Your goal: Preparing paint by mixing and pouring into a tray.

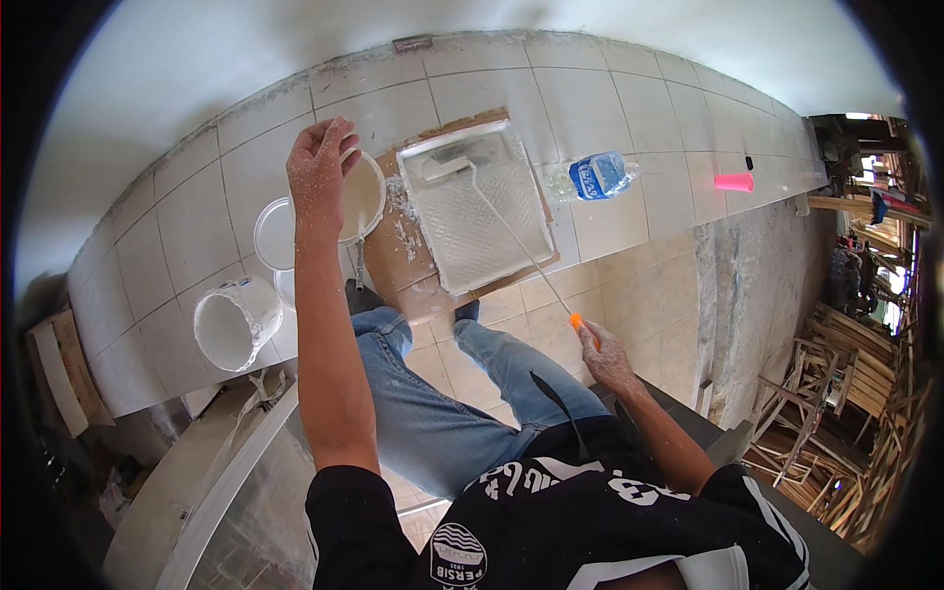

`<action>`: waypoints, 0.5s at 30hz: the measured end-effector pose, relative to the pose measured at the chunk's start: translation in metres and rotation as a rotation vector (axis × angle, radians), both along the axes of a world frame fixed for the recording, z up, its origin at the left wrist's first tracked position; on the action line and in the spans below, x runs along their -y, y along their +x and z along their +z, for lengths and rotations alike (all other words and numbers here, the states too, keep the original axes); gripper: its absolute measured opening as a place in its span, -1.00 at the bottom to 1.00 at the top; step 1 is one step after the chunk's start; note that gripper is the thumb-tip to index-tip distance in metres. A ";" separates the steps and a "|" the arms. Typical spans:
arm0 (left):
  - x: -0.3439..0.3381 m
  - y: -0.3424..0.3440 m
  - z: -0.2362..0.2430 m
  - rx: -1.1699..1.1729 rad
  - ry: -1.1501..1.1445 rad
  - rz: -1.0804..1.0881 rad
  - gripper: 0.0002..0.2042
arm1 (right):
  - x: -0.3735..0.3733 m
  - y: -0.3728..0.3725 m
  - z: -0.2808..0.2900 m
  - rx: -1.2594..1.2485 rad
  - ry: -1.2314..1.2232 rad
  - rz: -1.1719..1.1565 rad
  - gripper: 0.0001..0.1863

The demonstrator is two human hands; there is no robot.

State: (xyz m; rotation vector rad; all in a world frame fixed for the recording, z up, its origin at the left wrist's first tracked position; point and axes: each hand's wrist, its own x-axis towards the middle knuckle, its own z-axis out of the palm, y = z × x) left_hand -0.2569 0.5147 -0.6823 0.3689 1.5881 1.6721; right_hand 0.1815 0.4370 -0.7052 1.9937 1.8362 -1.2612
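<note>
My left hand (324, 152) is raised beside the rim of a paint bucket (366, 197), fingers loosely bent and apart, with nothing visible in them; whether it touches the rim is unclear. A stick stands in that bucket. My right hand (600, 352) grips the orange handle (577, 324) of a long-rod paint roller (447, 169). The roller's head rests in a white, paint-coated tray (501, 246) on paint-smeared cardboard (401, 236). White lids (273, 233) lie left of the bucket, partly behind my forearm, and an empty-looking white bucket (226, 329) lies farther left.
A plastic bottle (595, 177) and a pink cup-like object (733, 182) lie on the tiled ledge (462, 69), which runs along a white wall. Stacked timber (846, 383) and a wooden frame (787, 413) are at the right; a metal-framed panel (226, 501) is at lower left.
</note>
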 end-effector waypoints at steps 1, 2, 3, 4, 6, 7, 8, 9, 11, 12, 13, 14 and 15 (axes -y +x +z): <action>0.000 -0.001 -0.001 -0.002 0.000 0.001 -0.70 | 0.001 0.006 0.000 -0.019 -0.007 -0.036 -0.54; -0.001 0.000 0.000 0.007 0.005 -0.003 -0.70 | 0.002 0.010 0.000 -0.036 -0.014 -0.072 -0.54; -0.002 0.000 0.001 0.016 0.009 -0.007 -0.70 | 0.001 0.012 -0.001 -0.030 -0.005 -0.090 -0.54; -0.003 0.001 0.001 0.016 0.009 -0.006 -0.70 | 0.001 0.010 -0.004 -0.030 -0.005 -0.089 -0.54; -0.003 0.003 0.003 0.011 0.013 -0.014 -0.70 | 0.002 -0.004 -0.006 -0.023 0.067 -0.028 -0.54; -0.004 0.003 0.002 0.012 0.012 -0.016 -0.70 | 0.006 -0.008 -0.012 -0.021 0.067 -0.030 -0.54; -0.004 0.002 0.002 0.006 0.009 -0.017 -0.70 | 0.009 -0.015 -0.021 -0.054 0.100 -0.019 -0.54; -0.004 0.002 0.002 -0.001 0.005 -0.020 -0.70 | 0.011 -0.019 -0.025 -0.086 0.134 -0.009 -0.54; -0.004 0.003 0.002 0.007 0.006 -0.020 -0.70 | 0.012 -0.019 -0.019 -0.066 0.123 0.010 -0.54; -0.003 0.003 0.002 0.015 0.005 -0.018 -0.70 | 0.012 -0.020 -0.016 -0.045 0.111 0.031 -0.55; -0.003 0.002 0.001 0.015 0.004 -0.017 -0.70 | 0.011 -0.015 -0.014 -0.045 0.110 0.032 -0.55; -0.003 0.001 0.001 0.013 0.009 -0.019 -0.70 | 0.008 -0.007 -0.010 -0.030 0.094 0.039 -0.55; -0.003 0.000 0.002 0.010 0.012 -0.020 -0.70 | 0.006 0.001 -0.007 -0.016 0.077 0.047 -0.55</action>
